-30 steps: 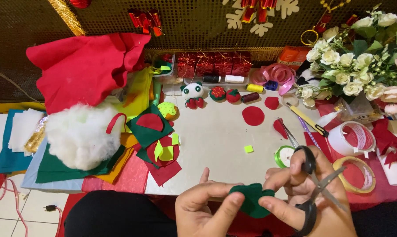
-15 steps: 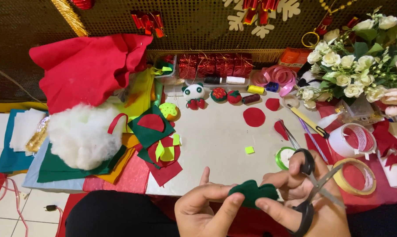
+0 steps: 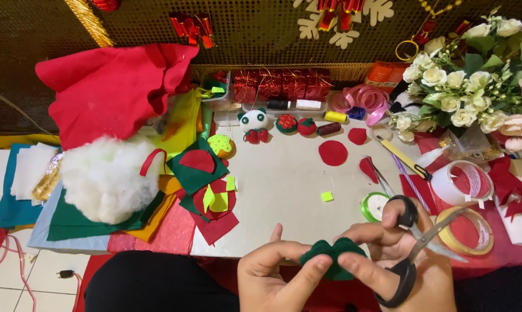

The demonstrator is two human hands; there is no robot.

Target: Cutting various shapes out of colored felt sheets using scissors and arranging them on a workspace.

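My left hand (image 3: 272, 274) is pinching a dark green scalloped felt piece (image 3: 330, 257) between thumb and fingers (image 3: 307, 274), just above the near edge of the pale surface (image 3: 284, 190). My right hand (image 3: 411, 260) is gripping black-handled scissors (image 3: 414, 242), fingers through the loops, blades slightly parted and pointing right. Beyond them are lying a green ribbon spool (image 3: 375, 206), a red felt circle (image 3: 333, 152) and a white stuffing heap (image 3: 105, 179)

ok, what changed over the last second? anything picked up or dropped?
Nothing picked up or dropped. The left hand turned the green felt piece a little between its fingers, so its lobed edge now points up. The right hand kept the scissors, blades open toward the tape rolls. Everything on the table stayed put.
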